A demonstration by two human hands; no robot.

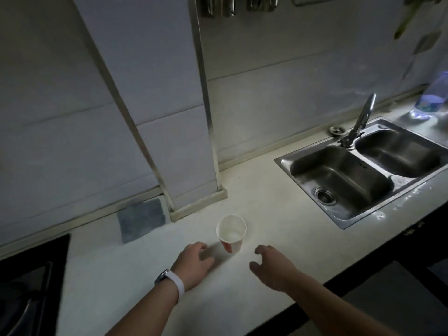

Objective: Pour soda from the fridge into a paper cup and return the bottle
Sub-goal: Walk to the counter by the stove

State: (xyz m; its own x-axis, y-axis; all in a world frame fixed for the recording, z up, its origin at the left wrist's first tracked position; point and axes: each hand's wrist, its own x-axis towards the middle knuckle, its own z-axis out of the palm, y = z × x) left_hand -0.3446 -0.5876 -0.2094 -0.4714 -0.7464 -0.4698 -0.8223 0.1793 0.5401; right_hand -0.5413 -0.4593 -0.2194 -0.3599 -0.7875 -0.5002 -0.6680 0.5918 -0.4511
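A white paper cup (pixel 231 232) with a red mark on its side stands upright on the pale countertop (pixel 266 202), and I see no liquid in it. My left hand (pixel 195 264), with a white wristband, hovers just left of and below the cup, fingers curled and apart, holding nothing. My right hand (pixel 274 266) is to the right of the cup, fingers spread, holding nothing. Neither hand touches the cup. No soda bottle or fridge is in view.
A steel double sink (pixel 363 170) with a tap (pixel 361 117) fills the right side. A blue cloth (pixel 143 220) lies against the wall at left. A black hob (pixel 29 282) is at far left. A blurred clear bottle (pixel 434 95) stands at far right.
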